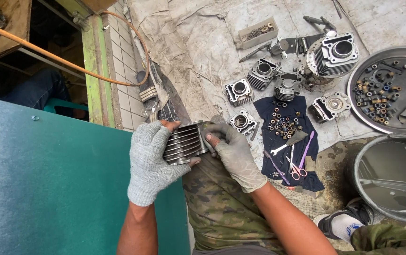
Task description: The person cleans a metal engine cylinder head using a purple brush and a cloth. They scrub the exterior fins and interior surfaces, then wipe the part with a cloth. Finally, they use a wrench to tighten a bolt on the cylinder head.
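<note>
I grip a finned engine cylinder (184, 143) over my lap, my left hand (150, 160) clamped on its fins, my right hand (233, 153) rubbing its end with an abrasive scrap. Beyond my right hand, several more cylinders (262, 73) wait untouched.

My left hand (150, 160) wore a pale grey knit glove and my right hand (233, 153) a darker grey one, both on a dull silver finned cylinder (184, 141). Right of the cylinder lay a navy cloth (288, 141) with pink scissors (297, 167); below it, my camouflage trousers (222, 212); left, a teal board (47, 179).
</note>
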